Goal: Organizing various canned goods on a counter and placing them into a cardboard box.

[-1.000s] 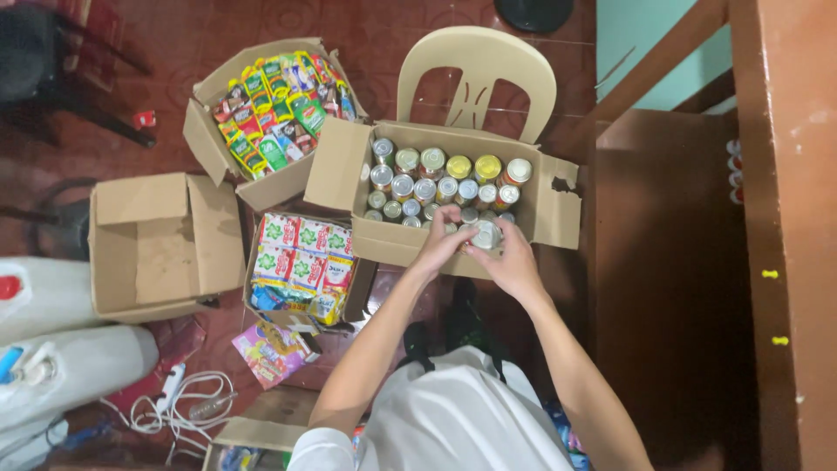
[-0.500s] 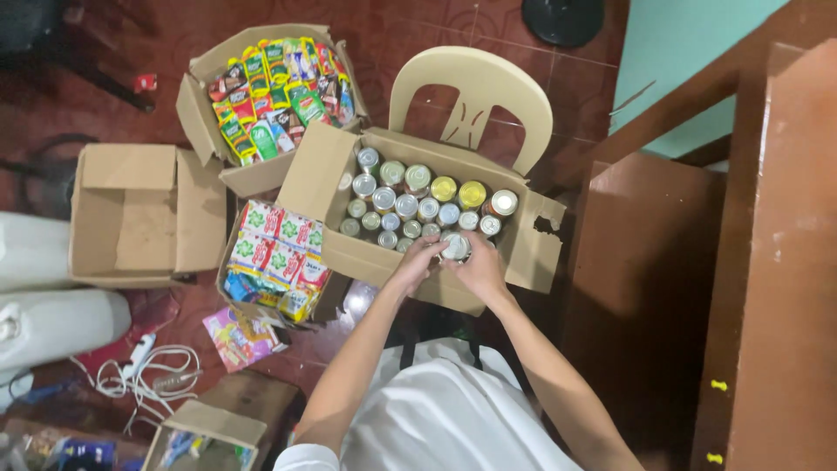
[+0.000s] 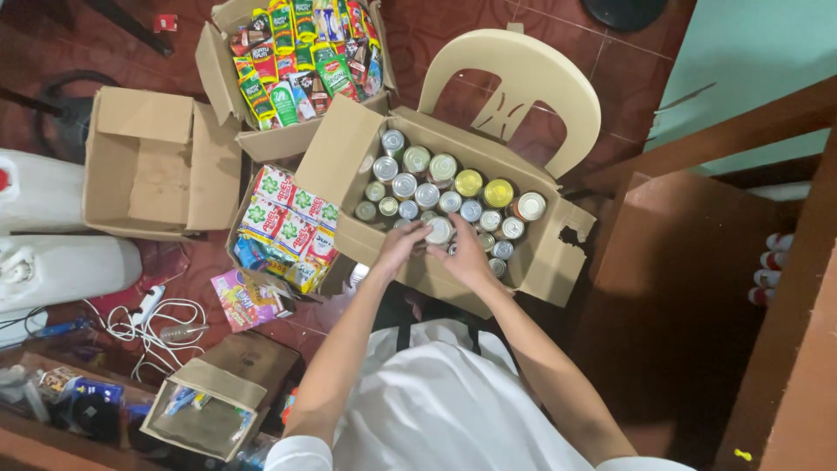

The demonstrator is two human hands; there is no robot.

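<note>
Both hands on one can, centre frame.
Left hand [image 3: 400, 247] and right hand [image 3: 465, 255] gripped a silver-lidded can [image 3: 438, 230] in the can-filled cardboard box [image 3: 340, 161] on a cream plastic chair [image 3: 523, 74]; sachet boxes [image 3: 288, 228] lay further left.

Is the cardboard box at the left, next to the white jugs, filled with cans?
No, that cardboard box shows only its bare bottom, while the cans stand in another box on the chair.
</note>
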